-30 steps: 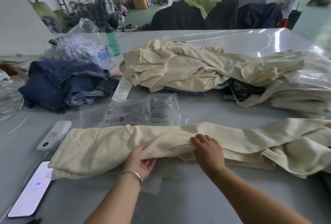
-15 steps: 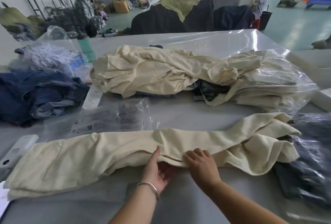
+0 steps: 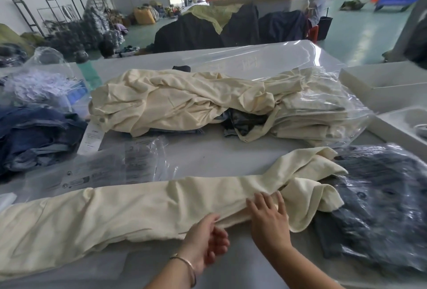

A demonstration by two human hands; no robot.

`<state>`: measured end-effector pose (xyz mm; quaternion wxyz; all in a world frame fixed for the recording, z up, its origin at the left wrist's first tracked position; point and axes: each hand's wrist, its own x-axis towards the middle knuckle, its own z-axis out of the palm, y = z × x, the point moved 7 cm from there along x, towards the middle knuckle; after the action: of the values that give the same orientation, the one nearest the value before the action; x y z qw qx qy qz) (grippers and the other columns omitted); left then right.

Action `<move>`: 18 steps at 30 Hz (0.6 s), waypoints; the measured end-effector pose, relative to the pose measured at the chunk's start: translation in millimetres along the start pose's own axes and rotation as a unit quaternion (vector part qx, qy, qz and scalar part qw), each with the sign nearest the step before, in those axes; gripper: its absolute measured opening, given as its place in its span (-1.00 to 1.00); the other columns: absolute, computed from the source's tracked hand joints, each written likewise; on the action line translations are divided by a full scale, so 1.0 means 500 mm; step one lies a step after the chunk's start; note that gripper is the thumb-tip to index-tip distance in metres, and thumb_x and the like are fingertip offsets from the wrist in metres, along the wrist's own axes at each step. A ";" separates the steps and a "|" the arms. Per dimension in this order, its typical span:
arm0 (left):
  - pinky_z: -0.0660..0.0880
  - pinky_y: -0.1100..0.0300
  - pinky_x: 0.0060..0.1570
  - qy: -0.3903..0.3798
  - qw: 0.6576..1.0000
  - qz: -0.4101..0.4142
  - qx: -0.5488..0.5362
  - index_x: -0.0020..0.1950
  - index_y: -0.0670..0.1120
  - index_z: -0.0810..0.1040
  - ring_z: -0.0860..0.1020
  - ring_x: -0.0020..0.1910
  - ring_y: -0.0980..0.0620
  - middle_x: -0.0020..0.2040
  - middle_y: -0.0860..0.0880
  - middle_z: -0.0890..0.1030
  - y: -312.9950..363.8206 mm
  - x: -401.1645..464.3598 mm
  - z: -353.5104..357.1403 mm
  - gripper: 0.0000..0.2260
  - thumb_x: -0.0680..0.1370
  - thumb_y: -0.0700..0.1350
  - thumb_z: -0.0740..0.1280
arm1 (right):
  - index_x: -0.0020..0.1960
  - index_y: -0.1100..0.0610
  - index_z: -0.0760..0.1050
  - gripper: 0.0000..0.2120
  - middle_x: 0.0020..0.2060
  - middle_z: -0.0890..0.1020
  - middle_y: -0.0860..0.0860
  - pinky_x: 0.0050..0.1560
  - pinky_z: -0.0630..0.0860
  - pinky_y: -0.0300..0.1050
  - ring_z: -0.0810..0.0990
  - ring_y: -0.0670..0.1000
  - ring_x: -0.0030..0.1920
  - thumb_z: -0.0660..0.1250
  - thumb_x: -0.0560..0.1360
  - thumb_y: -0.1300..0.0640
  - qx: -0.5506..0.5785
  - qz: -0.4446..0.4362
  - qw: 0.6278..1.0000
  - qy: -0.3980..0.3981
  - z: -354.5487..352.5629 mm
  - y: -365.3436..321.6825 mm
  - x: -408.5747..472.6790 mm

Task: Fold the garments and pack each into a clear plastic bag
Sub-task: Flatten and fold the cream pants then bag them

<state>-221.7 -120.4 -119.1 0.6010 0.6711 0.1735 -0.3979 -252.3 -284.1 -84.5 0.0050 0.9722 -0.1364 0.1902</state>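
A long cream garment (image 3: 129,212), folded into a narrow strip, lies across the near part of the grey table (image 3: 208,152). Its right end (image 3: 309,173) is crumpled and rests against a bagged dark garment (image 3: 381,208). My right hand (image 3: 268,219) presses flat on the strip near that end, fingers spread. My left hand (image 3: 205,240) sits at the strip's near edge, palm turned up and fingers loosely curled, with only the thumb touching the fabric. Flat clear plastic bags (image 3: 111,168) with printed text lie just behind the strip.
A heap of loose cream garments (image 3: 180,101) fills the table's middle, with bagged cream ones (image 3: 318,115) to its right. Denim garments (image 3: 34,136) are piled at the left, below a bag of paper tags (image 3: 41,85). White boxes (image 3: 381,85) stand at the right.
Both hands have slid right along the cream strip toward its crumpled end. My left hand has come out from under the fold; my right hand now lies flat on top.
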 end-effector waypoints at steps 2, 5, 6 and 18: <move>0.18 0.36 -0.61 0.017 0.987 0.127 0.093 -0.42 -0.11 0.52 0.50 -0.58 0.03 -0.46 -0.11 0.58 0.076 0.002 0.055 -0.69 0.52 -0.08 0.28 | -0.04 0.15 0.67 -0.53 -0.04 0.67 0.15 0.24 0.43 0.27 0.66 0.19 0.01 0.55 0.05 0.24 -0.003 0.029 0.999 -0.039 -0.002 0.036 -0.005; 0.41 0.28 -0.43 0.077 0.937 0.280 0.196 -0.28 -0.10 0.56 0.58 -0.37 -0.04 -0.31 -0.09 0.62 0.180 0.017 0.137 -0.85 0.50 -0.16 0.30 | -0.04 0.13 0.66 -0.52 -0.06 0.65 0.11 0.05 0.58 0.11 0.64 0.18 -0.07 0.60 0.05 0.17 0.004 0.050 0.997 -0.056 -0.010 0.113 -0.019; 0.47 0.24 -0.29 0.092 0.908 0.319 0.257 -0.19 -0.08 0.59 0.59 -0.25 -0.04 -0.23 -0.06 0.64 0.206 0.026 0.172 -0.91 0.49 -0.12 0.33 | -0.05 0.11 0.66 -0.61 -0.09 0.65 0.09 0.00 0.60 0.04 0.64 0.16 -0.10 0.54 0.11 0.17 0.004 0.048 0.998 -0.040 -0.020 0.135 -0.025; 0.49 0.09 0.04 0.075 0.735 0.364 0.567 0.18 -0.03 0.50 0.55 0.10 -0.19 0.13 -0.15 0.60 0.264 0.197 0.433 -0.72 0.48 -0.15 0.24 | 0.03 -0.03 0.57 -0.62 0.15 0.60 0.03 0.18 0.50 0.02 0.56 0.15 0.22 0.49 0.22 0.04 0.057 0.037 0.995 -0.074 -0.071 0.254 -0.026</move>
<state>-136.7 -377.6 -95.6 0.1926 0.9272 -0.2974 -0.1218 -311.0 -400.7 -61.7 -0.0679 0.9767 -0.1611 0.1249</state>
